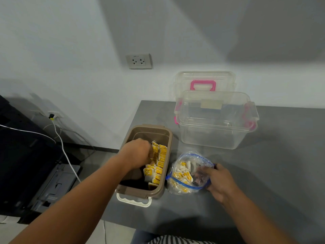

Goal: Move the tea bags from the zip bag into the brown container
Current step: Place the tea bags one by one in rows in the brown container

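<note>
The brown container (168,138) stands open at the left edge of the grey table (263,173). Several tea bags with yellow tags (159,166) fill its right side. My left hand (139,154) is inside the container with fingers curled, holding tea bags against the row. To the container's right lies the clear zip bag (186,173) with a blue seal, its mouth open and more tea bags inside. My right hand (218,180) grips the bag's right edge, its fingers showing through the plastic.
A clear plastic box with pink latches (216,120) stands behind the zip bag, its lid with a pink handle (204,81) leaning on the wall. A wall socket (139,61) is above. A dark printer (52,187) and white cable (65,152) sit left, below the table.
</note>
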`<action>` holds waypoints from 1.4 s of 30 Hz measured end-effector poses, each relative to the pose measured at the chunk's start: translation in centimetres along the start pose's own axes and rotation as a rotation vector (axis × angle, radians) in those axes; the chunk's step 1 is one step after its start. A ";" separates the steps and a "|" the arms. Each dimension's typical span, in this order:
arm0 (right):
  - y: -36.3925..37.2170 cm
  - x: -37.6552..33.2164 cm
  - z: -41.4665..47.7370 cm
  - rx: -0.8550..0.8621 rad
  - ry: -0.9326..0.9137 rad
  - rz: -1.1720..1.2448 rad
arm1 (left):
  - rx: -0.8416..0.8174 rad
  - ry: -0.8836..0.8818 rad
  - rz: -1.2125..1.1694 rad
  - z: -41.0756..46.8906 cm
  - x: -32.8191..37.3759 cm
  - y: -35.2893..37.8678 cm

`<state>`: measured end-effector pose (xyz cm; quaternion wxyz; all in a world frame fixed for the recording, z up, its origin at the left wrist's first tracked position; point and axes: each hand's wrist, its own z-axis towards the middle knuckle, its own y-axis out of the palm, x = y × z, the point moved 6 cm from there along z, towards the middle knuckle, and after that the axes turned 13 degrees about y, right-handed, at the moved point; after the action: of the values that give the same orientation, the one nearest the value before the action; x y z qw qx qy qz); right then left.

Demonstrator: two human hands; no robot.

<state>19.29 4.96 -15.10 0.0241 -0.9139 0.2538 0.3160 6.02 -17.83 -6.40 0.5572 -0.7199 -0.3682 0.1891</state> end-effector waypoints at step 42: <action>0.0 0.5 -0.5 0.008 -0.038 0.157 | -0.086 0.375 -0.149 4.0 13.5 0.9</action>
<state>19.93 4.60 -15.02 0.0076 -0.8848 0.3255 0.3334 12.47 -5.33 -6.62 0.5972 -0.7364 -0.3179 -0.0056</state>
